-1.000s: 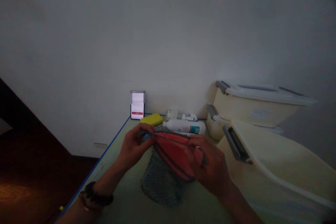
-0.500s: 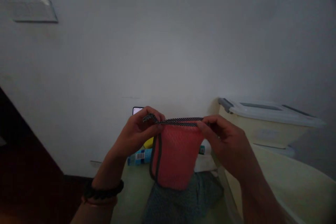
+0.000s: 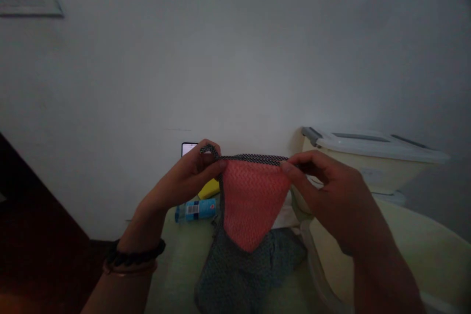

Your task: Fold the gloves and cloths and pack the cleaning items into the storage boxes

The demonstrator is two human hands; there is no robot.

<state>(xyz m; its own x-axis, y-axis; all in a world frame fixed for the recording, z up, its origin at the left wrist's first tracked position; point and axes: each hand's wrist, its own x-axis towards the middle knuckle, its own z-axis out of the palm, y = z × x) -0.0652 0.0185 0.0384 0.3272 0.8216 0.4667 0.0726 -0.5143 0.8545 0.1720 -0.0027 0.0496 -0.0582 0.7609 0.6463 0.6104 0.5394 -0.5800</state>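
Cloth [image 3: 253,201], pink, hangs over grey fabric [image 3: 239,284] on the table [image 3: 169,265], left hand [image 3: 193,171] and right hand [image 3: 329,191] each pinching its checked top edge [image 3: 257,158]: edge looks lined up, cloth not yet set down.

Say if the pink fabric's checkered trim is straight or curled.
Mostly straight: the checkered trim runs nearly level from the left hand to the right hand, with a curl at its left end.
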